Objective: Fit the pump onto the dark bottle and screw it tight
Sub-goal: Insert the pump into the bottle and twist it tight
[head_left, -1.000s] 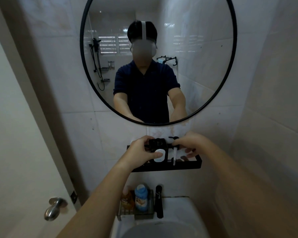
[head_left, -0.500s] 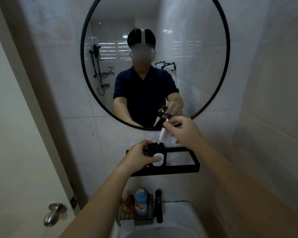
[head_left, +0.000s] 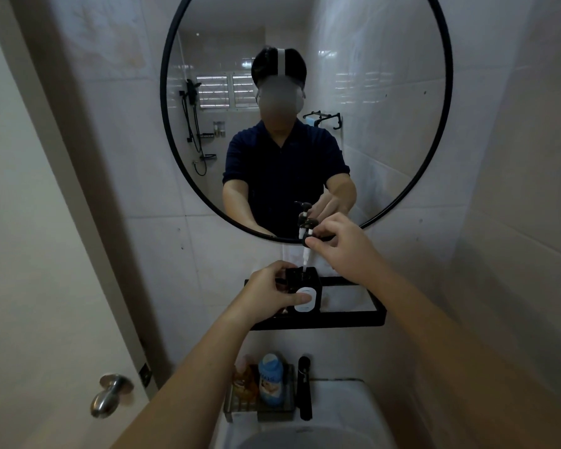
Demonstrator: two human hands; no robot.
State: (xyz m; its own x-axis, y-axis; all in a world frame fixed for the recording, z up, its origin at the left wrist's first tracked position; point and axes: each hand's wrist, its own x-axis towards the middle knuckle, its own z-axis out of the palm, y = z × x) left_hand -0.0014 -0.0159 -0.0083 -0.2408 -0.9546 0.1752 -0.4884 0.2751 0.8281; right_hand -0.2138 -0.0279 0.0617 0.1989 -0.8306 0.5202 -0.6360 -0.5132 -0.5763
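The dark square bottle (head_left: 308, 281) with a white label stands on a black wall shelf (head_left: 347, 319) under the mirror. My left hand (head_left: 269, 293) grips its left side, thumb across the label. My right hand (head_left: 340, 246) holds the black pump (head_left: 307, 226) by its collar, directly above the bottle. The pump's white tube (head_left: 306, 257) hangs down, its tip at the bottle's open neck. The pump collar is well clear of the neck.
A round black-framed mirror (head_left: 175, 150) hangs just above the shelf. Below sit a wire rack (head_left: 259, 413) with a blue bottle (head_left: 271, 379) and an orange one, a black tap (head_left: 304, 387) and the white basin (head_left: 340, 413). A door with a metal knob (head_left: 109, 393) is at left.
My right hand lifted the pump off the shelf, carried it above the bottle and lowered its tube tip to the neck. My left hand stayed on the bottle.
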